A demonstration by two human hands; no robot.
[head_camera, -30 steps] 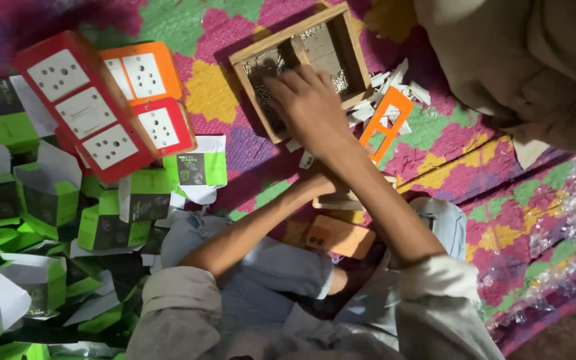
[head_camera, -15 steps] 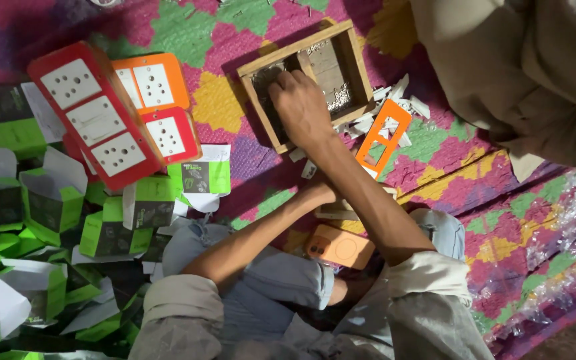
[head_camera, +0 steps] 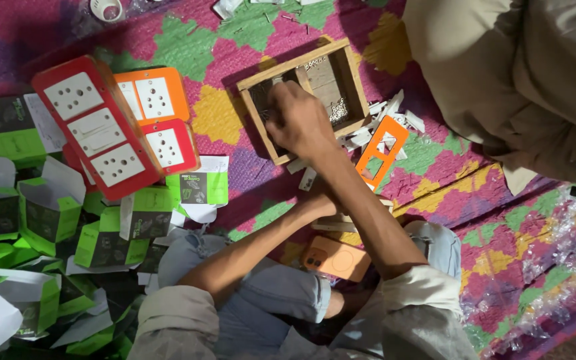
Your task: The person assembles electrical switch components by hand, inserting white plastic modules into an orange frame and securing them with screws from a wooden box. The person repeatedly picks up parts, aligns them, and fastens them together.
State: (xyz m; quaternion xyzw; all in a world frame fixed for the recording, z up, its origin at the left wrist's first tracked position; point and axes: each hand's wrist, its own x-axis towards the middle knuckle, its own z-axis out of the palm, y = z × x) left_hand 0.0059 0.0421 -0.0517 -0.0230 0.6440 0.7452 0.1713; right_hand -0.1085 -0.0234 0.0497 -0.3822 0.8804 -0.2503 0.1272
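Observation:
My right hand (head_camera: 298, 121) reaches into the left compartment of a small wooden box (head_camera: 288, 67) on the patterned mat. Its fingers are curled down among small metal parts, so what they grip is hidden. The box's right compartment holds more small shiny parts. My left hand (head_camera: 321, 200) lies under my right forearm, mostly hidden, next to a pale strip and an orange frame plate (head_camera: 389, 128). An orange rounded piece (head_camera: 338, 259) rests on my lap.
A long red switchboard (head_camera: 95, 127), an orange socket plate (head_camera: 151, 97) and a small red plate (head_camera: 168, 147) lie left of the box. Several green and white cartons (head_camera: 48, 213) pile up at the left. Another person in beige clothing (head_camera: 521, 80) sits at the upper right.
My right hand has stayed in the box's left compartment, shifting only slightly. The view has drifted, so the box sits lower in the picture.

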